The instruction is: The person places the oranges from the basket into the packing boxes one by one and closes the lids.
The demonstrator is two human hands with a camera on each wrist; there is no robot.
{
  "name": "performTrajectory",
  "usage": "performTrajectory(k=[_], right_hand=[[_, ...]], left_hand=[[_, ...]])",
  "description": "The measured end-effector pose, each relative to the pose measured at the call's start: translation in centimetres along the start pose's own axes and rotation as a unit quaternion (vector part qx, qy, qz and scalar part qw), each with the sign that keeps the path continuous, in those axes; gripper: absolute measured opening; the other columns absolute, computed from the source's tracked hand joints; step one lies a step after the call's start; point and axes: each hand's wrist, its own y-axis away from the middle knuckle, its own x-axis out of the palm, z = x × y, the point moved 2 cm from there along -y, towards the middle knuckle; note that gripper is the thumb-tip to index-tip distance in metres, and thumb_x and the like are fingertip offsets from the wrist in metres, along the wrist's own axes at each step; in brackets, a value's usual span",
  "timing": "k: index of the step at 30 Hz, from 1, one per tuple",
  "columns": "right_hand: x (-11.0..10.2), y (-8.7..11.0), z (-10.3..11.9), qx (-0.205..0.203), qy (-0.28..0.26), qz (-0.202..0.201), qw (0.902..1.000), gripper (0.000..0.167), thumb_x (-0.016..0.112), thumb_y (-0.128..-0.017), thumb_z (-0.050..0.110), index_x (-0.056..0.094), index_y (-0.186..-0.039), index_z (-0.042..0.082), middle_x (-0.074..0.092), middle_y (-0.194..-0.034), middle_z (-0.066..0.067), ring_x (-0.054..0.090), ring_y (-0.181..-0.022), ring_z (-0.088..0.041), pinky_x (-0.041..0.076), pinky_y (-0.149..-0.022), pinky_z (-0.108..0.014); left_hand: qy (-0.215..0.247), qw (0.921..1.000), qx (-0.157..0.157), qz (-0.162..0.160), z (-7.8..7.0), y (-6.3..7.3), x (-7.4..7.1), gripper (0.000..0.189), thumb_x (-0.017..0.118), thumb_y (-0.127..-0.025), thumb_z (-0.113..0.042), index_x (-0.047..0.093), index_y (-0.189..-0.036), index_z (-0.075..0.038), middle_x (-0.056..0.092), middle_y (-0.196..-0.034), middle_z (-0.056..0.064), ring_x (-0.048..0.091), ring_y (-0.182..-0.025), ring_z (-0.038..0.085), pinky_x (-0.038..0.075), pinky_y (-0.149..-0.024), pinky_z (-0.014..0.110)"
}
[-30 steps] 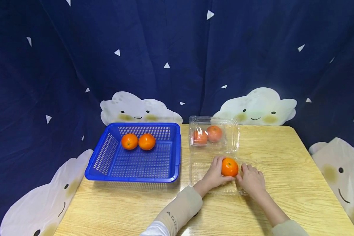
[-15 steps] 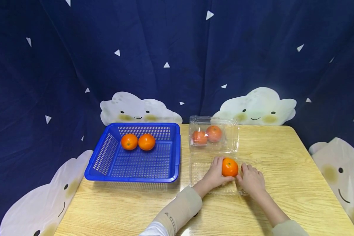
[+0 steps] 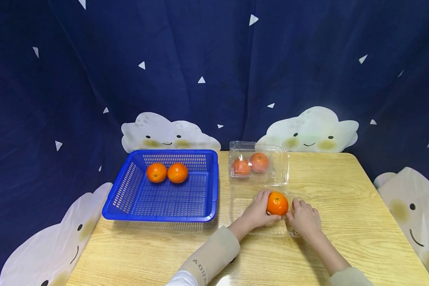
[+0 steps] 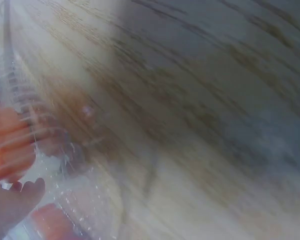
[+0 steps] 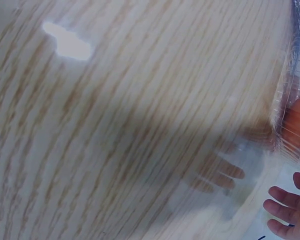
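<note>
In the head view my left hand [image 3: 259,210] holds an orange [image 3: 277,203] over the right part of a clear plastic clamshell box [image 3: 241,204], thumb in front and fingers at the fruit's left and back. My right hand [image 3: 305,218] is at the box's right edge, its thumb beside the orange. The right wrist view shows the right hand's fingers [image 5: 282,210] spread loosely, near the held orange [image 5: 297,122]. Through clear plastic in the left wrist view, the orange [image 4: 10,150] appears above the left hand [image 4: 15,202].
Two oranges [image 3: 259,163] show through the clear raised plastic [image 3: 280,169] behind the box. To the left stands a blue basket [image 3: 171,218] with two oranges [image 3: 177,173] at its back. A dark blue curtain [image 3: 186,51] hangs behind the wooden table [image 3: 329,178].
The left hand and the orange have shifted very slightly left, and the left forearm has drawn a little left. The right hand has stayed in place.
</note>
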Motion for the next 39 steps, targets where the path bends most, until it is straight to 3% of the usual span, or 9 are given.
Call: performTrajectory(k=[9,15,20,26,34,39], right_hand=[[0.1,0.0,-0.1,-0.004,0.005,-0.002,1.0,0.033,0.061,-0.08,0.027,0.05,-0.097,0.0,0.055,-0.091,-0.018,0.055,-0.081,-0.04,0.041,-0.073,-0.057],[0.1,0.0,0.0,-0.001,0.003,0.002,1.0,0.033,0.061,-0.081,0.027,0.051,-0.098,0.0,0.056,-0.095,-0.02,0.055,-0.085,-0.041,0.04,-0.076,-0.059],[0.3,0.0,-0.2,-0.001,-0.002,0.004,1.0,0.033,0.06,-0.081,0.027,0.05,-0.097,0.0,0.055,-0.095,-0.02,0.054,-0.086,-0.042,0.039,-0.076,-0.059],[0.1,-0.1,-0.2,0.002,-0.006,0.004,1.0,0.029,0.06,-0.081,0.026,0.049,-0.093,0.002,0.054,-0.09,-0.017,0.054,-0.082,-0.039,0.04,-0.073,-0.056],[0.0,0.0,0.0,-0.001,-0.008,0.0,1.0,0.028,0.06,-0.08,0.026,0.049,-0.092,0.003,0.054,-0.088,-0.015,0.054,-0.08,-0.037,0.041,-0.071,-0.054],[0.0,0.0,0.0,0.0,-0.006,0.003,1.0,0.029,0.06,-0.08,0.025,0.049,-0.093,0.002,0.054,-0.089,-0.016,0.054,-0.08,-0.037,0.041,-0.072,-0.055]], left_hand=[[-0.091,0.995,0.04,-0.004,-0.2,0.4,-1.8,0.066,0.059,-0.083,-0.046,0.036,-0.134,-0.011,0.04,-0.134,0.003,0.042,-0.121,0.016,0.039,-0.096,0.028],[-0.172,0.9809,0.089,-0.023,-0.6,0.9,-3.6,0.054,0.05,-0.089,-0.042,0.042,-0.132,-0.01,0.045,-0.132,0.005,0.042,-0.123,0.019,0.035,-0.102,0.032],[-0.221,0.968,0.109,-0.046,-0.6,1.2,-4.8,0.044,0.049,-0.09,-0.038,0.049,-0.125,-0.012,0.05,-0.126,0.002,0.044,-0.119,0.016,0.032,-0.103,0.03],[-0.241,0.9611,0.118,-0.064,-0.2,1.8,-6.3,0.042,0.049,-0.09,-0.037,0.051,-0.122,-0.011,0.052,-0.123,0.004,0.046,-0.117,0.018,0.034,-0.101,0.034],[-0.255,0.9521,0.118,-0.121,0.8,2.5,-8.3,0.039,0.055,-0.085,-0.035,0.054,-0.117,-0.012,0.055,-0.117,0.003,0.049,-0.112,0.017,0.035,-0.099,0.034],[-0.249,0.9538,0.111,-0.126,1.5,3.0,-9.7,0.041,0.055,-0.085,-0.035,0.054,-0.117,-0.01,0.055,-0.118,0.005,0.049,-0.113,0.02,0.035,-0.099,0.036]])
